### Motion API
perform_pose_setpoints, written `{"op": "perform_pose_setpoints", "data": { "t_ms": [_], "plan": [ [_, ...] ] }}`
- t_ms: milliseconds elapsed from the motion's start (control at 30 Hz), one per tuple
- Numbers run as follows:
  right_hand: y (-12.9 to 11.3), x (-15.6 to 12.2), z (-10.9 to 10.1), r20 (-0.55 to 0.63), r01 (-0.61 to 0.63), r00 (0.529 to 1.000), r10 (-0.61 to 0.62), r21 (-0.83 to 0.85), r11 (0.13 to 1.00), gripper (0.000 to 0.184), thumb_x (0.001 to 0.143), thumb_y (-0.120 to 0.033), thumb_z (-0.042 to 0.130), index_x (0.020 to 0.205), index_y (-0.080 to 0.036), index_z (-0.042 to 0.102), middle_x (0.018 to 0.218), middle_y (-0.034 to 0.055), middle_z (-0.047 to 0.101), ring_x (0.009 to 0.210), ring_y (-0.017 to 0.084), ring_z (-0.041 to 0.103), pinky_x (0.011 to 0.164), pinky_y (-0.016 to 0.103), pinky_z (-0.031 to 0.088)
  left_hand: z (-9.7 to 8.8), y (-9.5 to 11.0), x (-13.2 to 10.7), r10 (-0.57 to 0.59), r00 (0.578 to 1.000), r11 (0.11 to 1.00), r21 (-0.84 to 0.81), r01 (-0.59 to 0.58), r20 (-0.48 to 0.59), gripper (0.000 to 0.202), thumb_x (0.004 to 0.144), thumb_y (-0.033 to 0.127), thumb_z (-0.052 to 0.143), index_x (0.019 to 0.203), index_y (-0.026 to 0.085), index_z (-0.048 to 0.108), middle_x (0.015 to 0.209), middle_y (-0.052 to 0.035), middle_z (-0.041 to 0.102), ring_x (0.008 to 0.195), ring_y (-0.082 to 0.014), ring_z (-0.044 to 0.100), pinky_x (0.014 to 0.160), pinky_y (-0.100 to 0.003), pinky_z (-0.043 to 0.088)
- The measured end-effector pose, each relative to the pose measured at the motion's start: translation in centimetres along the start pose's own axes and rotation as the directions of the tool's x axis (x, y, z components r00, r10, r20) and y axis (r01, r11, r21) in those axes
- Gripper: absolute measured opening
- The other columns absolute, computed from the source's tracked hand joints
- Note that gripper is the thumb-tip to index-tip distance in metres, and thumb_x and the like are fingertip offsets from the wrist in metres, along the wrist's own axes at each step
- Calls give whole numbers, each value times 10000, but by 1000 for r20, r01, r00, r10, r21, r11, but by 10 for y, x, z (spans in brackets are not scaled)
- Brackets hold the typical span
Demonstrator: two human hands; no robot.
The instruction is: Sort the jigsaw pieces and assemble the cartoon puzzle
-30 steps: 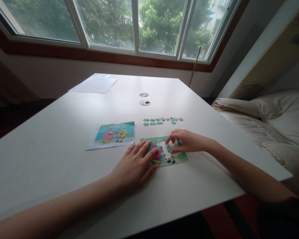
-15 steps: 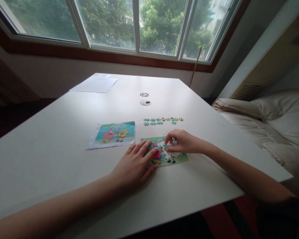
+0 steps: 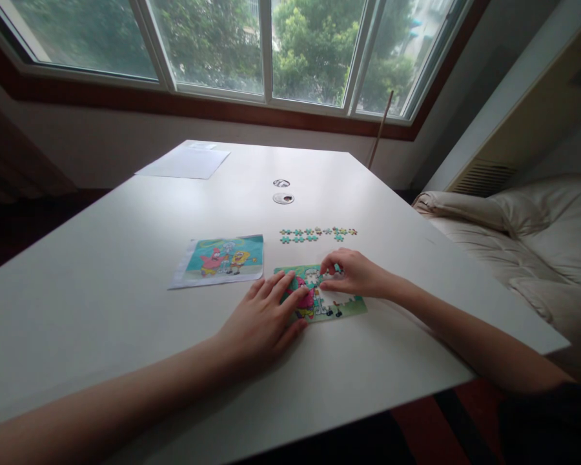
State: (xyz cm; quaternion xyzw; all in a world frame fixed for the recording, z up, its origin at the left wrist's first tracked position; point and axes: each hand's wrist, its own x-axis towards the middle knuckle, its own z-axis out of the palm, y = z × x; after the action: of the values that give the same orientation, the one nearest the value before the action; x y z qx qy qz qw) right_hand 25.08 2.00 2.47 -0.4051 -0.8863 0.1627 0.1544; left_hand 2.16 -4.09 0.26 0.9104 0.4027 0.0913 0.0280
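Note:
A jigsaw puzzle point(image 3: 290, 309) with cartoon figures lies in a green-edged frame near the middle of the table, partly filled, with a white gap at its right. My left hand point(image 3: 266, 313) rests flat on its left side, fingers spread, covering part of the pink figure. My right hand point(image 3: 351, 274) is over the upper right of the puzzle, index finger and thumb curled in a pinch at the gap's left edge. A puzzle piece seems to be at those fingertips, mostly hidden. Several loose puzzle pieces point(image 3: 297, 239) lie in two rows beyond the puzzle.
A printed picture sheet point(image 3: 223, 261) of the same figures lies left of the puzzle. Two small round items point(image 3: 283, 199) sit farther back. White paper point(image 3: 184, 163) lies at the far left corner. A pale sofa point(image 3: 503, 232) stands to the right, beyond the table edge.
My right fingertips have shifted slightly left and up over the puzzle, and the figure's pale head at the middle shows more fully. My left hand stays put.

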Motion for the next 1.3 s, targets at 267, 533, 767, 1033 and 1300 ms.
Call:
{"op": "perform_pose_setpoints", "data": {
  "t_ms": [267,533,767,1033,1300],
  "plan": [
    [0,0,0,-20,6,1000,-6,-7,1000,202,712,-315,665,831,-157,624,771,35,607,746,150,540,699,259,399,-1,0,0,-3,1000,1000,-5,3,3,446,886,407,390,1302,245,393,1362,-119,368,1251,-306,305,993,-500,280],
    [1,0,1,-43,42,998,-42,4,999,201,718,-296,665,863,-164,620,775,27,605,750,146,548,715,262,407,0,0,0,8,1000,1000,-12,-8,-17,440,884,408,392,1295,251,399,1356,-109,378,1247,-307,306,987,-504,281],
    [2,-1,2,-41,65,997,-65,4,998,187,732,-288,649,879,-173,629,779,26,609,759,148,552,723,266,413,0,0,0,9,1000,1000,-11,-9,-20,439,884,406,391,1293,245,403,1355,-114,378,1246,-309,307,986,-503,280],
    [-3,-3,-1,-32,104,994,-109,-122,987,186,762,-302,618,898,-178,647,800,54,619,793,169,538,761,295,407,0,-1,0,9,1000,1000,-13,-9,-21,439,886,407,394,1296,250,398,1356,-110,376,1245,-306,305,988,-495,277],
    [-5,-3,-1,-25,110,993,-115,-151,982,182,776,-305,603,901,-177,635,806,57,629,803,177,533,755,299,398,-1,0,1,2,1000,1000,-21,-2,-5,437,888,413,389,1296,256,396,1359,-104,374,1251,-302,299,992,-501,271]
  ]
}}
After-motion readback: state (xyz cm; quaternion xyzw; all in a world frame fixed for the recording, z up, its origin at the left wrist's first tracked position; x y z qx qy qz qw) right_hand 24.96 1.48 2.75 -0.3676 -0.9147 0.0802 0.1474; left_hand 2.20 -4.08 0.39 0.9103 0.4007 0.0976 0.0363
